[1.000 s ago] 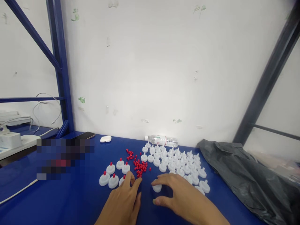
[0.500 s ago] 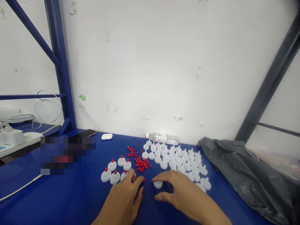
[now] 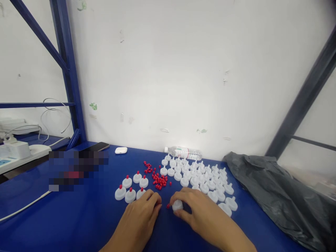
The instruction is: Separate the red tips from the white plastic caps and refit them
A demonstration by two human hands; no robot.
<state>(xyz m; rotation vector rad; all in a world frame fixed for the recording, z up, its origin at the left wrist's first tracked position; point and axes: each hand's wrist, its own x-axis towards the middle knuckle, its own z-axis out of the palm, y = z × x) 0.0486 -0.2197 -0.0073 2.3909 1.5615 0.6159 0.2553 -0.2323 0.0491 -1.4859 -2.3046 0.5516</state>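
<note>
My right hand (image 3: 193, 206) pinches a white spouted cap (image 3: 177, 205) between thumb and fingers, its spout turned toward the left. A small red tip cap (image 3: 168, 206) is at the spout's end; whether it is seated there I cannot tell. Just left of it, my left hand (image 3: 141, 215) has thumb and forefinger closed together, with nothing visible in them and a small gap to the red cap. Beyond my left hand stand several white caps with red tips (image 3: 130, 196). A pile of loose red tip caps (image 3: 159, 181) lies between the two groups of white caps.
Several white spouted caps without red tips (image 3: 202, 176) cover the table's right part. A clear bottle (image 3: 183, 153) lies by the wall, with a white case (image 3: 121, 150) and a phone (image 3: 96, 148) to its left. Dark grey plastic (image 3: 265, 192) drapes at right.
The red tip cap has moved from my left fingertips to the white cap's spout. My right thumb and fingers have closed on the white cap. The view has shifted slightly.
</note>
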